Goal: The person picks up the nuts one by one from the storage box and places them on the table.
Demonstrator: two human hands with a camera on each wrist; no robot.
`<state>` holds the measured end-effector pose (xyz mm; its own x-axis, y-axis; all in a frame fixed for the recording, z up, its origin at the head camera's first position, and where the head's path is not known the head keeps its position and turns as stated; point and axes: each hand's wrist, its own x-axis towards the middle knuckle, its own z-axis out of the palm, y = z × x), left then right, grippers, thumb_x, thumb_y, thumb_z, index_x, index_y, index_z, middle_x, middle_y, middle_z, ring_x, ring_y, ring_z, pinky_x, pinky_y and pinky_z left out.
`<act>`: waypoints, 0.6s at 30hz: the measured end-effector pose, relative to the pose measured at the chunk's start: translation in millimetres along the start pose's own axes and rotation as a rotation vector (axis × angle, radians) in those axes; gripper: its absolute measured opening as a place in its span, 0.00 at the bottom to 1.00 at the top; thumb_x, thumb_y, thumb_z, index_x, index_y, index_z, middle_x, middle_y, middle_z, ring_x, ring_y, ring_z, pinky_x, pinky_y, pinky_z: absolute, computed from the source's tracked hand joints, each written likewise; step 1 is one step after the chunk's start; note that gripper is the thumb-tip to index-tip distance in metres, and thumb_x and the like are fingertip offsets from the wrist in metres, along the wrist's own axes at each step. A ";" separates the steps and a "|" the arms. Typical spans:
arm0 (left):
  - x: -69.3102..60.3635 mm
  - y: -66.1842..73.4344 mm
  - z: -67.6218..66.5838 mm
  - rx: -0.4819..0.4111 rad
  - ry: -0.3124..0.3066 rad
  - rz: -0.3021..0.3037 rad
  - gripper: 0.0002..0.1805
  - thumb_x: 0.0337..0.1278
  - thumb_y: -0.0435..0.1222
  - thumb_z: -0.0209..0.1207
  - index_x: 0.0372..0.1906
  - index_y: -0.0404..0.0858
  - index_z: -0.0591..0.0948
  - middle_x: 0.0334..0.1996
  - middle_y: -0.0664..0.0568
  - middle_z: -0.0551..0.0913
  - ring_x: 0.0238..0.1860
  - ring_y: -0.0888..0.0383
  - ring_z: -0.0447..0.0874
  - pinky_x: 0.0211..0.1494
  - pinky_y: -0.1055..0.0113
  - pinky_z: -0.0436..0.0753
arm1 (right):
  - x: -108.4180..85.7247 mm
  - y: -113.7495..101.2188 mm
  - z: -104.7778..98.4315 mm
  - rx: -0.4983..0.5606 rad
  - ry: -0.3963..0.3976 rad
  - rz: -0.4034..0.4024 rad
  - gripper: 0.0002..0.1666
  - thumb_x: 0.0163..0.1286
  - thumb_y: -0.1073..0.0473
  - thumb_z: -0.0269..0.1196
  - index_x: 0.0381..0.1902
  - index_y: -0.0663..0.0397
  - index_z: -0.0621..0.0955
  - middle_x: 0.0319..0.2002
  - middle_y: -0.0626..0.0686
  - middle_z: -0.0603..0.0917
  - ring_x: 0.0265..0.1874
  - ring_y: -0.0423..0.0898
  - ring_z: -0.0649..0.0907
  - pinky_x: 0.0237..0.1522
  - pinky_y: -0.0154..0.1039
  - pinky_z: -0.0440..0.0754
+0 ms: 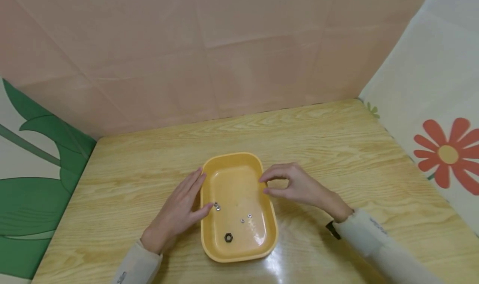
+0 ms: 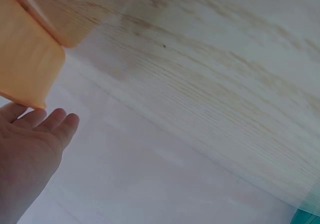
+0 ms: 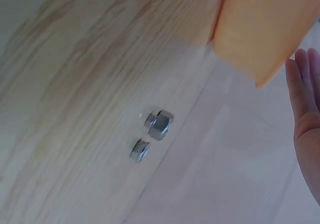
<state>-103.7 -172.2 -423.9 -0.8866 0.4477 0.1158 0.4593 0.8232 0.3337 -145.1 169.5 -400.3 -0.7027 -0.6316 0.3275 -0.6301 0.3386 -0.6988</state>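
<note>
A yellow tray (image 1: 239, 260) lies on the wooden table. Inside it are a large dark hex nut (image 1: 228, 237) and several small silver nuts (image 1: 218, 208), some close to the left thumb. My left hand (image 1: 177, 209) rests against the tray's left rim, its fingers spread and the thumb reaching over the edge. At the right rim is my right hand (image 1: 303, 186), fingers fairly straight, thumb and fingertips apart at the edge. The right wrist view has the tray's outer wall (image 3: 260, 28) beside the extended right hand (image 3: 307, 103); nothing shows in its grasp.
Silver hex nuts (image 3: 161, 125) stand on the table outside the tray in the right wrist view; the head view does not show them. A pink sheet (image 1: 224, 67) rises behind the table, with a flower-printed sheet (image 1: 445, 151) at the right and green leaf print at the left.
</note>
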 end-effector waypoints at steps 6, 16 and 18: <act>-0.2 0.3 -0.6 0.003 0.014 0.010 0.46 0.65 0.58 0.55 0.77 0.35 0.57 0.79 0.43 0.52 0.78 0.42 0.55 0.78 0.45 0.61 | 3.3 -3.3 6.0 0.000 -0.002 -0.053 0.13 0.59 0.64 0.72 0.43 0.48 0.88 0.43 0.48 0.90 0.45 0.41 0.87 0.51 0.37 0.86; 0.1 1.2 -0.8 0.012 0.007 0.007 0.46 0.65 0.58 0.55 0.77 0.36 0.57 0.80 0.45 0.51 0.78 0.43 0.55 0.78 0.45 0.61 | 6.7 -7.8 15.3 0.007 -0.042 -0.087 0.11 0.59 0.63 0.72 0.41 0.52 0.88 0.41 0.50 0.90 0.42 0.43 0.88 0.46 0.38 0.88; 0.3 2.1 -1.3 0.009 0.003 0.004 0.46 0.65 0.58 0.55 0.77 0.36 0.56 0.80 0.46 0.50 0.78 0.43 0.54 0.79 0.46 0.60 | 7.3 -8.5 17.2 0.009 -0.060 -0.083 0.10 0.60 0.62 0.72 0.41 0.53 0.88 0.42 0.49 0.90 0.42 0.43 0.88 0.46 0.38 0.87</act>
<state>-103.1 -170.9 -422.0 -0.8851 0.4497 0.1195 0.4629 0.8249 0.3245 -139.2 150.0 -402.9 -0.6266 -0.6983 0.3459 -0.6825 0.2774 -0.6762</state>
